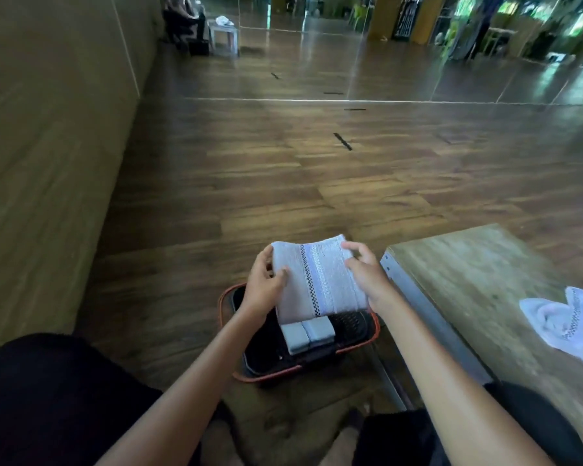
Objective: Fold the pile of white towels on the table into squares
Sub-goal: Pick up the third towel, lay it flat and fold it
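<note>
Over basket (263, 348), left hand (261, 287) and right hand (364, 274) grip folded towel (317, 277); loose towel (566, 324) on table (468, 270).

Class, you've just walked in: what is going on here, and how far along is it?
A person holds a folded white towel with a checked stripe, left hand and right hand at its sides, above a black basket with an orange rim on the floor. One smaller folded towel lies inside. A crumpled white towel waits on the wooden table.
</note>
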Demonstrator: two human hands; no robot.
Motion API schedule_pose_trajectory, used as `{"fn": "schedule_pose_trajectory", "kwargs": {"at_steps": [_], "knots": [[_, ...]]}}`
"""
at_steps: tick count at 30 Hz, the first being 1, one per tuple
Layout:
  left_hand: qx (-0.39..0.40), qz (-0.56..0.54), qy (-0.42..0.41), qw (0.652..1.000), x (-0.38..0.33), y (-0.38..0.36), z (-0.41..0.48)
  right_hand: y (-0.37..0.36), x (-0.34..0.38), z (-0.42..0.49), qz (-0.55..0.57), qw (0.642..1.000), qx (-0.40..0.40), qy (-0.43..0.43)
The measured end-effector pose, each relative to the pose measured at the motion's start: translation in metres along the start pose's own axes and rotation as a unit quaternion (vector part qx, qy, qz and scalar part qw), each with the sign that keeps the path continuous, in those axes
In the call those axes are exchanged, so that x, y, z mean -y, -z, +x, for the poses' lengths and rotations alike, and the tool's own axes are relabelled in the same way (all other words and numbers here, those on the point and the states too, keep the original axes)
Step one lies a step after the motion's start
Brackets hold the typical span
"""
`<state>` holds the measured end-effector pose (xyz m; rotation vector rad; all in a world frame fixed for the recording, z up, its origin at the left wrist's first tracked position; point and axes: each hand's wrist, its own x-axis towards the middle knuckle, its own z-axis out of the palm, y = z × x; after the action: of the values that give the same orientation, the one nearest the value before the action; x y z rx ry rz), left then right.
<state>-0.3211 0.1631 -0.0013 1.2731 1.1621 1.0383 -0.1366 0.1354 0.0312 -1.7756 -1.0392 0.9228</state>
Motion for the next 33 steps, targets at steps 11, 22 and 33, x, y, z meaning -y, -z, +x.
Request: {"fn": "schedule_pose_trajectory", "kwargs": {"at_steps": [11,22,33], "knots": [[-0.036,0.024,0.160,0.986,0.165,-0.042,0.080,-0.054,-0.145,0.131,-0.061,0.986,0.069,-0.139],[-0.096,0.027,0.238,0.966,0.299,-0.081,0.140,-0.093,-0.265,0.216,-0.070,0.976,0.104,-0.179],[-0.074,0.052,0.222,0.971,0.332,-0.083,0.143,-0.100,-0.306,0.212,-0.140,0.979,0.103,-0.108]]}}
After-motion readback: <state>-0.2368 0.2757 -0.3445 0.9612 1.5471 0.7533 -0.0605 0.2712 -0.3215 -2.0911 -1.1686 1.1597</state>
